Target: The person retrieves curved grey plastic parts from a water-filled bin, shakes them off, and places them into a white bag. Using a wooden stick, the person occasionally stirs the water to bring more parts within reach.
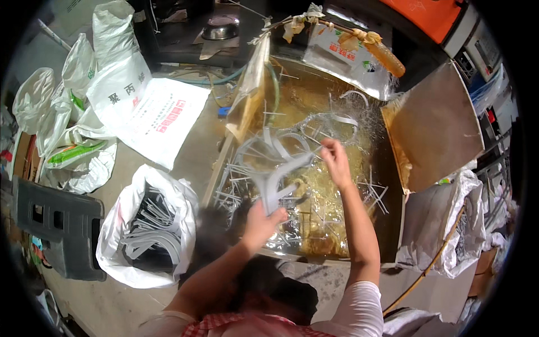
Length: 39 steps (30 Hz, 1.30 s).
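My left hand [263,226] is closed around the lower end of a curved grey plastic strip [272,191]. The strip arcs up and to the right over a basin of yellowish water [320,224]. My right hand [336,162] is at the basin's middle, fingers curled together near the strip's far end; what they hold is hidden. Around both hands, tangled clear and grey curved plastic pieces [292,143] lie in the water. Thin pale plastic sticks [229,188] are scattered along the basin's left side, with more sticks [377,194] at its right.
Left of the basin stands a white sack [106,247] of grey curved strips. Behind it are white woven bags [151,112] and a black plastic stool [56,224]. A brownish board [435,135] leans at the right, above another white sack [443,224]. A wrapped pole [348,31] crosses the far end.
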### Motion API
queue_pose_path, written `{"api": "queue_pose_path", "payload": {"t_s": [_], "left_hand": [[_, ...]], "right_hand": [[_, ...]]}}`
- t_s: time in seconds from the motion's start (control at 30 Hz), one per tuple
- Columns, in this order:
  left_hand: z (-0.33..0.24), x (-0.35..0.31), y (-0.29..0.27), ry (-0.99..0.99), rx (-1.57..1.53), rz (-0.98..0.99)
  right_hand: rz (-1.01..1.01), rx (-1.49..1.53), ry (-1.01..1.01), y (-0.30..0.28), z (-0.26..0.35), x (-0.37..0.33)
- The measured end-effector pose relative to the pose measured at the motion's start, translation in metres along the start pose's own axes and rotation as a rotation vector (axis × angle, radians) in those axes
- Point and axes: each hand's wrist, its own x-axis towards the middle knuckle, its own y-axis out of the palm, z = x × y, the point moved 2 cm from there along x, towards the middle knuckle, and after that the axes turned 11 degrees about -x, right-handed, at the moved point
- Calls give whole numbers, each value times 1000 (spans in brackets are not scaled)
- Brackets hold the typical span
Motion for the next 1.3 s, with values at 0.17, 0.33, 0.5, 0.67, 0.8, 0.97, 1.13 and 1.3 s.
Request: {"api": "queue_pose_path", "payload": {"t_s": [0.17,0.33,0.5,0.67,0.8,0.97,1.13,1.3], "left_hand": [[-28,-6,-8,-87,-695,-246],[-27,-9,-19,-96,-904,-338],[-21,-12,-17,-69,-654,-246],[-18,-12,-9,12,-482,-142],[-32,-13,2,-89,-805,26],[-9,-8,20,-150,-732,-34],[-2,-6,39,-232,-829,-29],[-6,-9,21,-265,-797,12]], "right_hand": [[280,-296,-32,106,-88,36],[109,-545,-110,198,-70,41],[219,-780,184,218,-90,55],[-25,-589,123,131,-114,45],[-46,-272,284,31,-90,16],[-163,56,152,-17,-19,-71],[140,-186,31,25,22,-167],[237,-284,-192,20,70,-181]]}}
